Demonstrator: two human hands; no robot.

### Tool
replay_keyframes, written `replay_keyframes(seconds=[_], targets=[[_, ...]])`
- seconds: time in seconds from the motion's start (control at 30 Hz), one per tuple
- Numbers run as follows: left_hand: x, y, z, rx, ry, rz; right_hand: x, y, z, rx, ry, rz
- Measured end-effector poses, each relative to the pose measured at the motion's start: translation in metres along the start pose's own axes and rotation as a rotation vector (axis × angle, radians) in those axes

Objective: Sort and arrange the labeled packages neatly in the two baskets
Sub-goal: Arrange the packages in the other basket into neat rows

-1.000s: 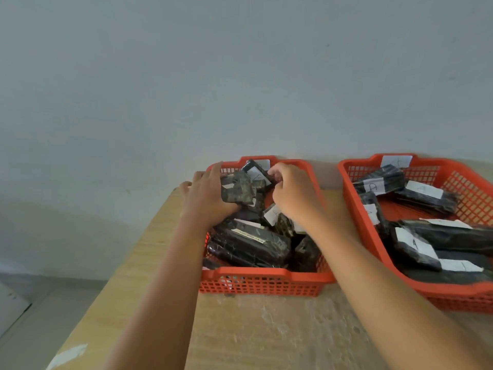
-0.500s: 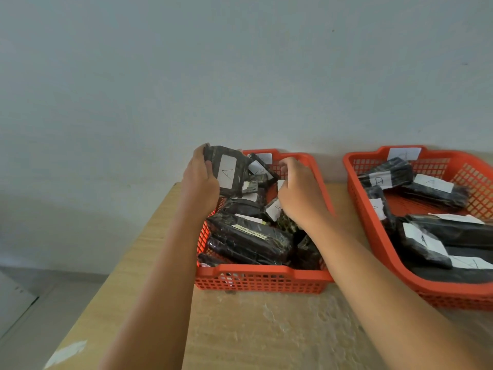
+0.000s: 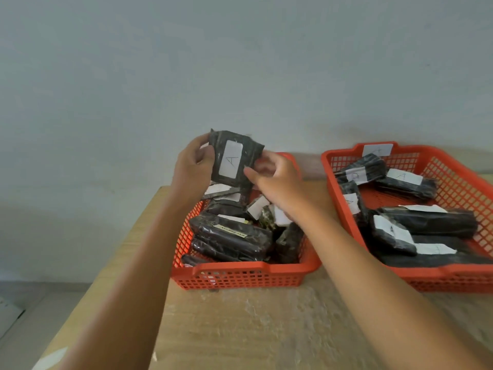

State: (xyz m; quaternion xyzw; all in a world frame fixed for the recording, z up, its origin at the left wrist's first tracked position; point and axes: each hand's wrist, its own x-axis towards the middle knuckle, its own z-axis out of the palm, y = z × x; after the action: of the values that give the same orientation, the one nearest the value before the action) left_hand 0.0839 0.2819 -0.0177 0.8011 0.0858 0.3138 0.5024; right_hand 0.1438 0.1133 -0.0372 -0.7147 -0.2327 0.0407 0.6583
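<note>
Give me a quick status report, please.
Left hand and right hand hold package labelled A above left basket. Nothing in the way.

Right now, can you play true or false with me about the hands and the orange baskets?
1. Both hands are on one dark package held up above the left basket. True: the left hand grips its left edge and the right hand touches its right edge.
2. The white label on that package shows the letter B. False: it shows an A.
3. The right basket has nothing in it. False: several dark labeled packages lie in it.
4. Both baskets sit on a wooden table. True.
5. The left basket holds only one package. False: it holds a jumbled pile of them.
</note>
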Motion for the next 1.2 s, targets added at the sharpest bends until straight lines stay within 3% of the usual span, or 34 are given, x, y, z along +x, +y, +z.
replay_keyframes(seconds=[0.13, 0.27, 0.37, 0.47, 0.6, 0.73, 0.8, 1.0, 1.2], targets=[[0.006, 0.028, 0.022, 0.054, -0.116, 0.007, 0.002, -0.016, -0.066, -0.053, 0.113, 0.038], [-0.003, 0.048, 0.055, 0.169, -0.14, 0.055, -0.006, -0.022, -0.135, 0.035, 0.4, 0.141], [-0.031, 0.064, 0.101, 0.303, -0.329, 0.204, -0.017, -0.013, -0.176, 0.079, 0.55, 0.278], [-0.064, 0.076, 0.152, 0.538, -0.546, 0.392, -0.027, 0.003, -0.201, 0.034, 0.616, 0.395], [-0.09, 0.081, 0.179, 0.657, -0.616, 0.453, -0.04, 0.013, -0.212, -0.143, 0.544, 0.521], [-0.084, 0.082, 0.162, 0.586, -0.534, 0.42, -0.044, -0.007, -0.223, -0.904, 0.384, 0.4], [-0.076, 0.076, 0.14, 0.609, -0.497, 0.343, -0.043, -0.025, -0.221, -1.091, 0.317, 0.327], [-0.045, 0.043, 0.053, 0.543, -0.239, 0.217, -0.017, -0.048, -0.157, -0.999, 0.272, 0.03], [-0.008, 0.005, -0.008, 0.541, 0.088, 0.015, 0.009, -0.026, -0.061, -0.719, 0.16, -0.081]])
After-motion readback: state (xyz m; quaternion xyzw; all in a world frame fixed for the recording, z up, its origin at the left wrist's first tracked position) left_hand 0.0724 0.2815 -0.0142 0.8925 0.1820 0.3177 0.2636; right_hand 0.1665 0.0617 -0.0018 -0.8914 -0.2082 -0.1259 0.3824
